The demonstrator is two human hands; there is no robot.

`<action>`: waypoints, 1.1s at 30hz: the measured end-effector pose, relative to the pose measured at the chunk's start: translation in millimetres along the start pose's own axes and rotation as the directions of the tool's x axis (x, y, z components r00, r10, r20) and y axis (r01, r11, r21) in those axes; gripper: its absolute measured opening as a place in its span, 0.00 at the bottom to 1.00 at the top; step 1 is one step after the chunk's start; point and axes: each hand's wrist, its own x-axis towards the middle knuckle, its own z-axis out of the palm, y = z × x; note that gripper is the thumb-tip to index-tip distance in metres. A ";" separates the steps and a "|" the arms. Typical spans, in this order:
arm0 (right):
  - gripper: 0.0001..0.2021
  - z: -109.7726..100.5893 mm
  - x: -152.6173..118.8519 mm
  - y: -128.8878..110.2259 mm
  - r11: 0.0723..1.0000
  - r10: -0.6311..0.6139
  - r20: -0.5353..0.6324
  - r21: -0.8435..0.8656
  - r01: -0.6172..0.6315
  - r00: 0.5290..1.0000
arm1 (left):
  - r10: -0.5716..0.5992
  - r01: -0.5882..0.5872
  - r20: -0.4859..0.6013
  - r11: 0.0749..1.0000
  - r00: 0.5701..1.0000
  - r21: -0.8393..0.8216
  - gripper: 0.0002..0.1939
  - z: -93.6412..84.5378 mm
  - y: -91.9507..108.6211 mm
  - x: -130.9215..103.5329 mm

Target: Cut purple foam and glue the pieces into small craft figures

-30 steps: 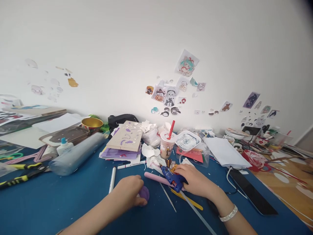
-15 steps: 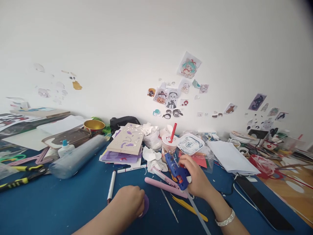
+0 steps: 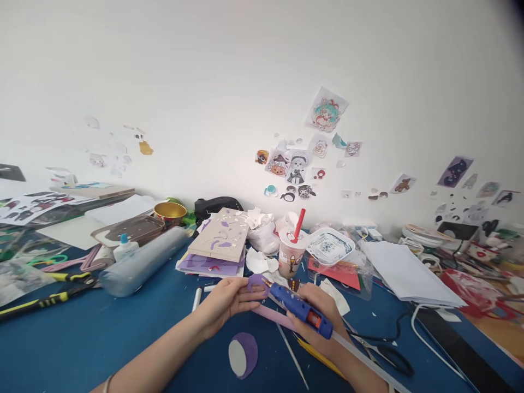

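My left hand, palm turned up, holds a small purple cut-out piece with an opening in it by its fingertips. In my right hand is a blue hot glue gun, its nozzle at the purple piece; whether they touch I cannot tell. A long translucent glue stick sticks out of its back. On the blue table below lies a round purple piece with a white oval on it. Under the hands are a pink tool, partly hidden, a thin stick and yellow tweezers.
Behind the hands stand a drink cup with a red straw and a white square lid. Scissors and a white paper stack lie right. A clear roll, glue bottle and yellow-black pliers are left.
My left hand has risen from the table and turned palm up, now holding a purple cut-out. The round purple piece lies uncovered. The glue gun has swung its nozzle left towards the cut-out.
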 end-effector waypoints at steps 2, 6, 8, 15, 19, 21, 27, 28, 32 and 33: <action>0.12 3.3 -1.0 0.2 1.000 0.008 0.031 -0.002 -0.008 0.999 | 0.009 -0.008 0.014 0.999 1.000 -0.035 0.13 2.0 -5.3 1.7; 0.22 6.0 -2.9 -0.2 0.999 0.026 0.033 0.023 -0.027 0.999 | 0.032 -0.029 0.050 0.998 0.998 -0.064 0.14 3.6 -7.6 1.6; 0.21 6.8 -4.0 1.0 0.999 0.033 0.021 0.017 -0.034 0.999 | 0.028 -0.025 0.044 0.996 0.999 -0.083 0.14 4.6 -5.7 0.2; 0.18 9.6 -4.6 5.9 0.996 0.046 -0.014 -0.076 -0.047 0.999 | -0.004 0.019 0.097 0.989 0.995 -0.149 0.17 6.1 -4.7 -3.2; 0.21 10.0 -4.7 5.7 0.991 0.062 -0.008 -0.115 -0.063 0.998 | -0.012 0.034 0.149 0.989 0.989 -0.146 0.18 6.3 -5.3 -4.9; 0.21 10.4 -5.2 5.7 0.990 0.056 -0.013 -0.132 -0.057 0.998 | -0.013 0.036 0.146 0.988 0.989 -0.153 0.17 6.7 -5.0 -5.5; 0.22 11.2 -6.6 6.8 0.985 0.084 -0.007 -0.153 -0.084 0.996 | -0.005 0.037 0.178 0.984 0.984 -0.176 0.18 5.6 -5.3 -7.1; 0.22 11.3 -6.7 7.2 0.984 0.089 -0.015 -0.153 -0.091 0.996 | 0.001 0.032 0.181 0.983 0.984 -0.179 0.17 5.2 -5.6 -7.4; 0.21 11.5 -6.9 9.1 0.986 0.099 -0.036 -0.128 -0.103 0.994 | 0.024 0.003 0.175 0.989 0.984 -0.150 0.15 4.7 -5.9 -7.7; 0.20 11.5 -7.0 9.4 0.987 0.100 -0.035 -0.124 -0.103 0.994 | 0.030 -0.007 0.175 0.991 0.984 -0.134 0.15 4.7 -5.8 -7.5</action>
